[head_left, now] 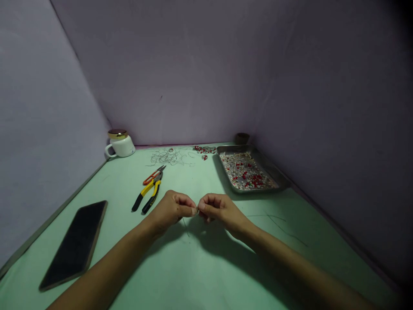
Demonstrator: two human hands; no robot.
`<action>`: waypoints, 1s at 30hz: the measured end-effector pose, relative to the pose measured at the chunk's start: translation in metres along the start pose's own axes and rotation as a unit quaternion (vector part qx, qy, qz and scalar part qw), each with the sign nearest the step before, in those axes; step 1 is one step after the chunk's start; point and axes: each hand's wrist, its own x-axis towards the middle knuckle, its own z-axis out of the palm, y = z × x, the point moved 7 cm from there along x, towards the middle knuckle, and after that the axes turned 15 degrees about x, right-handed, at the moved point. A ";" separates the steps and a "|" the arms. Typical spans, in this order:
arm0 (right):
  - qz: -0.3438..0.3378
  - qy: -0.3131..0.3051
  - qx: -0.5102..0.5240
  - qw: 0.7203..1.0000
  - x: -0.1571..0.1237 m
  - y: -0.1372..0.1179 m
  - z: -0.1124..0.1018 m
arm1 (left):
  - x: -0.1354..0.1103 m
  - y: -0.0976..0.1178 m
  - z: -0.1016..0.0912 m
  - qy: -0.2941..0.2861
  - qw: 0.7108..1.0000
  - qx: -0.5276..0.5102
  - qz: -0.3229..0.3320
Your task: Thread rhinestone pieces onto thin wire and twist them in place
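Note:
My left hand [176,209] and my right hand [219,210] meet over the middle of the table, thumbs and fingertips pinched close together. Between the tips shows a tiny piece, mostly covered by the fingers; it may be a bead, but its kind is too small to tell. A thin strand of wire or thread [186,227] hangs below my left hand. Past my right wrist, another thin strand [274,216] stretches out to the right; whether it joins the piece in my fingers is hidden.
Left of my hands lie yellow-black pliers [148,192], orange-handled snips [151,177] and a dark phone or tablet [75,243]. Behind are a lidded white mug [121,146], loose strands [167,157] and red beaded pieces [204,150]. A metal tray [280,180] of beads and a dark pot [241,138] stand right.

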 end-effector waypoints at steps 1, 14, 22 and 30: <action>0.001 0.001 0.000 1.000 0.000 0.001 0.000 | 0.001 -0.001 0.001 0.000 1.000 0.000 0.000; 0.056 0.020 0.148 0.987 0.002 0.021 -0.007 | 0.003 -0.007 0.000 0.027 1.000 -0.004 0.006; 0.001 0.043 0.059 0.997 0.003 0.014 -0.011 | 0.006 -0.012 0.001 0.041 0.999 0.008 0.002; 0.010 0.070 0.083 0.994 0.001 0.016 -0.011 | 0.006 -0.011 -0.001 0.050 0.998 0.023 0.004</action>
